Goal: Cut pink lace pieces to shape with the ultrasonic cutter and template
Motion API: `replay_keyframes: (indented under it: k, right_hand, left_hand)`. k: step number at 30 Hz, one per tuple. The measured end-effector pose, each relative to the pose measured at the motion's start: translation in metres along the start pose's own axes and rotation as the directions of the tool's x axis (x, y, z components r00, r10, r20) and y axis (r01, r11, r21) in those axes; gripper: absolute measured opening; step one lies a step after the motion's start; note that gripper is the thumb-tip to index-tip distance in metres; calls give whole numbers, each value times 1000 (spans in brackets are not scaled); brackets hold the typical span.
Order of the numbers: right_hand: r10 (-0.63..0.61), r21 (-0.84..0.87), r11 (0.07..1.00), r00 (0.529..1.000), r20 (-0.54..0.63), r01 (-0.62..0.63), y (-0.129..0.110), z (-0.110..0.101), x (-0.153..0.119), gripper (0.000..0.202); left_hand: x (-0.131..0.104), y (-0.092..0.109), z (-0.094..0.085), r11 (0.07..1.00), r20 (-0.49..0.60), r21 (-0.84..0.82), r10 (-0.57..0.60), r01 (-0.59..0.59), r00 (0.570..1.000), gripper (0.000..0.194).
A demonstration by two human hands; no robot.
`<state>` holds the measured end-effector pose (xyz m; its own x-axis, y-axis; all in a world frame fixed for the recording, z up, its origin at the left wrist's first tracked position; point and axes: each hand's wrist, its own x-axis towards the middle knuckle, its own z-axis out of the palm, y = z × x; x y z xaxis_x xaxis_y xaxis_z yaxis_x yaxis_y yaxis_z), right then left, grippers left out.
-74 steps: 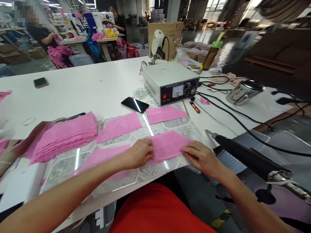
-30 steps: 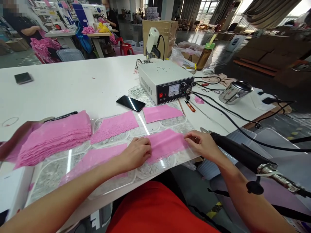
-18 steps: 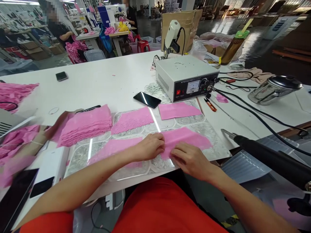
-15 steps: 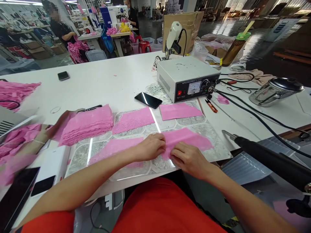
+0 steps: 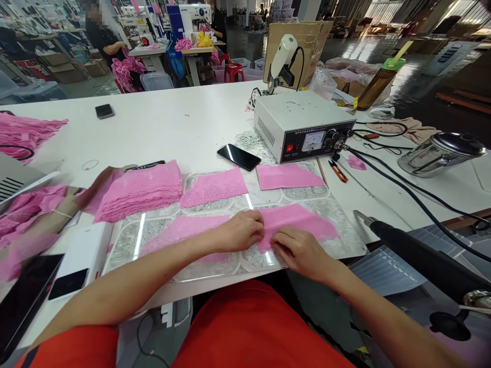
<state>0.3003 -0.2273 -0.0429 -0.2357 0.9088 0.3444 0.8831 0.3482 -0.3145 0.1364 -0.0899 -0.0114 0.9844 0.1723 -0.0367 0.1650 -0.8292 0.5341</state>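
Observation:
A pink fabric piece [image 5: 301, 222] lies on the patterned, clear-topped mat [image 5: 347, 237] in front of me. My left hand [image 5: 247, 230] has its fingers curled in and pinched at the left edge of this piece. At its lower edge, my right hand [image 5: 295, 248] is also closed, fingertips pressed together on the cloth. Beneath my left forearm another pink piece [image 5: 180, 230] is partly covered. Farther back on the mat are a lace-edged pink piece [image 5: 217, 186] and a plain pink piece [image 5: 287, 176]. A stack of pink fabric pieces [image 5: 140, 191] stands to the left.
Behind the mat are a black phone [image 5: 240, 156] and a grey control box [image 5: 305, 128] with cables. Orange thread snips [image 5: 338, 171] and a glass jug [image 5: 441, 153] are to the right. A black-handled tool [image 5: 418, 255] juts in at the right edge. Co-workers stand far back.
The view has shifted slightly, so the scene sits a little farther right. Both hands stay at the same pink piece, with hardly any visible movement.

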Motion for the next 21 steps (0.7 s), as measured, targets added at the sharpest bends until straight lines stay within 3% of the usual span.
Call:
replay_keyframes:
  k: [8,21]
  right_hand:
    - [206,193,953,966,156,-235,2,-8,7,16]
    - [226,196,948,964,138,-250,-1,-8,9,16]
  left_hand:
    - [-13,4,-5,998,-6,-59,12,-12,1000,4]
    - [-13,4,-2,997,-42,-72,-1,-2,999,9]
